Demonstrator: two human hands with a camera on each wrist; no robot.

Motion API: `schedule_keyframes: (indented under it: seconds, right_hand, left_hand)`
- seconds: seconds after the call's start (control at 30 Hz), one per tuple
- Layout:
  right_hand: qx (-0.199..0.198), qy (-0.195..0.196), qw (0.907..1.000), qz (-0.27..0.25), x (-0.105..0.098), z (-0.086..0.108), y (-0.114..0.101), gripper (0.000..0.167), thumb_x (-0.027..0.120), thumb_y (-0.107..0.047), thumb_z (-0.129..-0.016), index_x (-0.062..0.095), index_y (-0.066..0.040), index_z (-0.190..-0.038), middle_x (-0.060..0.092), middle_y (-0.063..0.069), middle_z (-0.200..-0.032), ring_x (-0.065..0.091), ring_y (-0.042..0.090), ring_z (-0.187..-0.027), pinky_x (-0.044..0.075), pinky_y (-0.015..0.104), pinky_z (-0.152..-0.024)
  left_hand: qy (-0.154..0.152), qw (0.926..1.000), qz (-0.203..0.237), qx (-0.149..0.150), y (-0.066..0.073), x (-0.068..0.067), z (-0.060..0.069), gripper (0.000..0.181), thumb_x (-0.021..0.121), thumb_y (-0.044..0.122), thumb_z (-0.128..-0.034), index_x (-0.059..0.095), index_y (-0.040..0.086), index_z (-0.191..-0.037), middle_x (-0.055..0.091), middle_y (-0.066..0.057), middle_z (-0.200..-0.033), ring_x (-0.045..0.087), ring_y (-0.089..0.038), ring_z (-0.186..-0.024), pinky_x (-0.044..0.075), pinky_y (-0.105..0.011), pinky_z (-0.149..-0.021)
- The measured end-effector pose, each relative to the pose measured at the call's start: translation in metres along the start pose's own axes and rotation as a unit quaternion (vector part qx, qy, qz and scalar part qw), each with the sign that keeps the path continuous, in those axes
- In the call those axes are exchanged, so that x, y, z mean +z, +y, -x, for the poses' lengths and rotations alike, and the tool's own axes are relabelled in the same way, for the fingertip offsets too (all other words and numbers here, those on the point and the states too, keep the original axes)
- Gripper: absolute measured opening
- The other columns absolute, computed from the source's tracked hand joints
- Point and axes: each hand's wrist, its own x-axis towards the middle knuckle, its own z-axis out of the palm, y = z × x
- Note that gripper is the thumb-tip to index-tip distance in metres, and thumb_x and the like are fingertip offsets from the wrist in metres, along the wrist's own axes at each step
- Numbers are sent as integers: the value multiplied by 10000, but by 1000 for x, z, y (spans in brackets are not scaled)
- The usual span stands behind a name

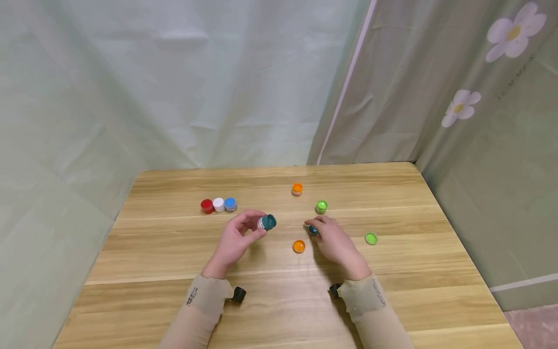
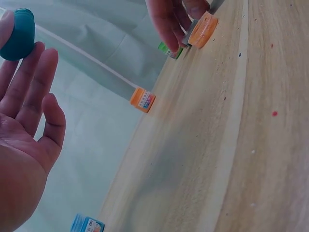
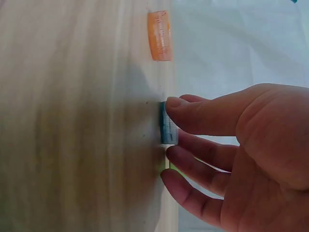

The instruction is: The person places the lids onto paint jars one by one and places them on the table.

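**Clerk:** First item?
**Keeper:** Teal paint jar (image 1: 268,222), lid off, clear of the worktop (image 1: 131,291), in the left hand (image 1: 233,242). Tilted, mouth towards the right.

**Clerk:** Second?
**Keeper:** Teal lid (image 1: 313,230), low over the worktop, in the right hand (image 1: 336,243). Contact with the wood: cannot tell.

**Clerk:** Risks, as judged?
**Keeper:** Three. Spill: the jar tips further and loose paint runs over its rim. Smear: a fingertip slips inside the lid, whose inner face looks glossy and coated. Knock: the right hand strays and catches the open green paint jar (image 1: 321,207), just beyond its fingers, or the orange lid (image 1: 298,246), near it on the left.

**Clerk:** Left hand, pose?
**Keeper:** Raised, palm inward. Thumb and fingers pinch the jar's body from opposite sides; little finger bent, standing apart.

**Clerk:** Right hand, pose?
**Keeper:** Low, back of the hand uppermost, fingers reaching down. Thumb and forefinger pinch the lid by its edge; the remaining fingers spread, loosely bent.

**Clerk:** Remainder?
**Keeper:** Orange paint jar (image 1: 297,189), towards the back. Green lid (image 1: 371,238), right of the right hand. Red jar (image 1: 207,206), white jar (image 1: 219,204), blue jar (image 1: 230,204): one row, beyond the left hand.
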Motion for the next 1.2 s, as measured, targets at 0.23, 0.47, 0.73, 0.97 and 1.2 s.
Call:
schedule_keyframes:
  seconds: [0.23, 0.47, 0.73, 0.97, 1.2]
  right_hand:
    - [-12, 165, 9998, 67, 4, 0, 5, 385, 754, -36, -987, 721, -126, -1360, 617, 156, -1360, 597, 379, -1251, 510, 558, -1051]
    - [56, 220, 9997, 60, 4, -1, 8, 341, 766, -40, -979, 744, -137, -1304, 629, 131, -1336, 606, 363, -1234, 517, 554, -1040]
    - [114, 179, 9997, 88, 3, -2, 10, 318, 776, -62, -979, 749, -142, -1286, 639, 116, -1323, 614, 348, -1229, 520, 544, -1040]
    - [238, 19, 9996, -118, -2, 0, 14, 341, 761, -171, -1015, 706, -120, -1347, 656, 121, -1289, 639, 328, -1192, 533, 541, -1021]
    - [385, 90, 9968, -692, -8, -1, 13, 373, 614, -332, -1108, 662, -160, -1435, 621, 69, -1162, 592, 237, -987, 522, 455, -892]
  left_hand:
    - [-167, 9997, -51, -169, 0, 2, 0, 295, 794, 110, -983, 727, 116, -1270, 745, -50, -1134, 623, -271, -1046, 492, -443, -927]
    - [-281, 9991, -68, -305, 0, 2, 0, 304, 797, 154, -988, 736, 141, -1286, 756, -54, -1151, 617, -289, -1054, 491, -414, -919]
    - [-298, 9992, -58, -245, -1, 2, -1, 303, 798, 161, -988, 736, 138, -1284, 759, -47, -1141, 624, -274, -1051, 491, -422, -919]
    - [-249, 9995, 31, -165, -3, 2, -2, 310, 785, 93, -985, 719, 70, -1287, 766, -52, -1151, 636, -252, -1046, 504, -439, -950]
    - [-265, 9995, 115, -152, -3, 4, -1, 314, 782, 77, -983, 713, 57, -1289, 764, -51, -1157, 648, -244, -1056, 510, -416, -967]
